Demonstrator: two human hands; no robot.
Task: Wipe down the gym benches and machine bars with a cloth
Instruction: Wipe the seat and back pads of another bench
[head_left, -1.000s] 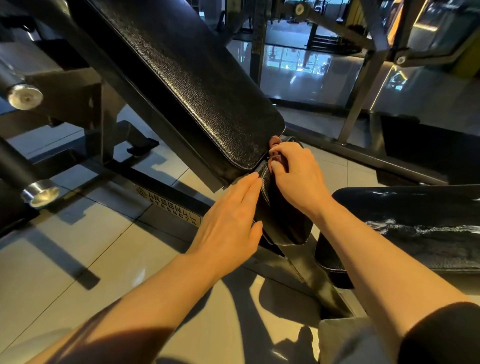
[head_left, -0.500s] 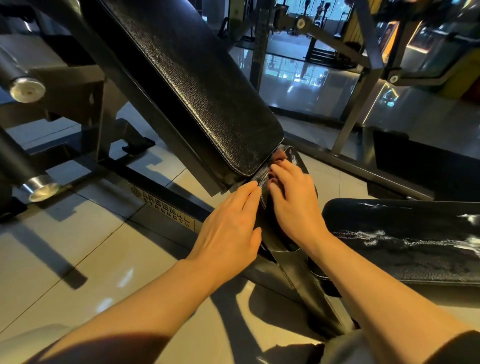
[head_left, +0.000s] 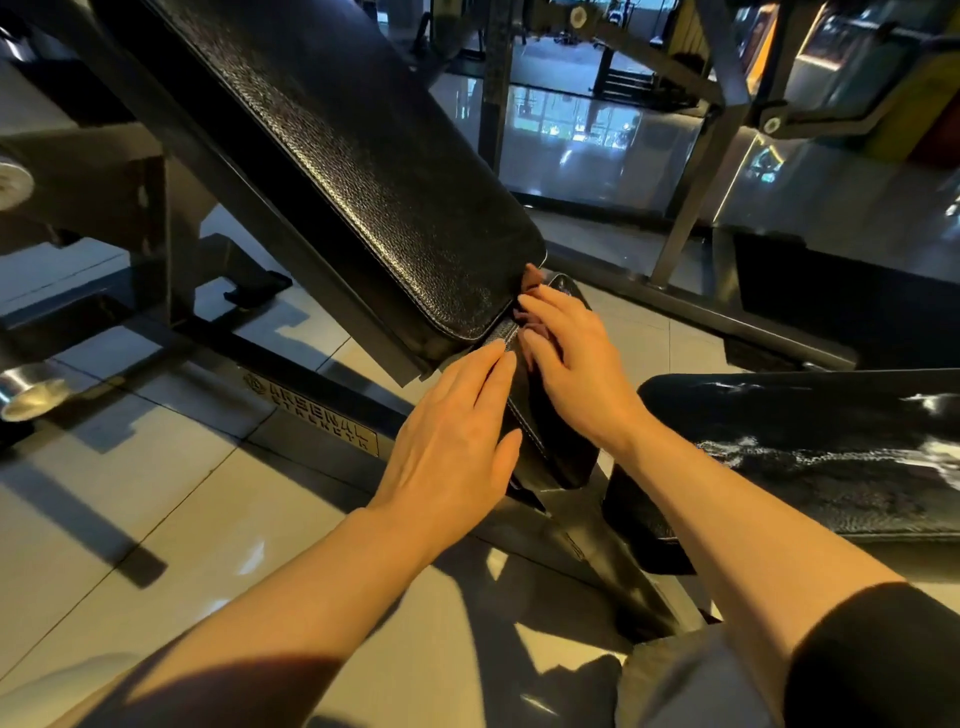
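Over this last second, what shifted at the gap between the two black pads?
The right hand uncurled from a bunched grip to flatter fingers pressing the dark reddish cloth, slightly nearer the slanted black leather back pad. The left hand stayed flat on the small black padded seat.

Right hand (head_left: 569, 358) fingers uncurled, flattened on cloth (head_left: 530, 312).

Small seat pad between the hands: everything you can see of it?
The small seat pad is black grained leather-like vinyl with a stitched seam along its edge. It sits tilted just below the big backrest pad. The left hand lies flat on its left edge; the right hand presses its upper part.
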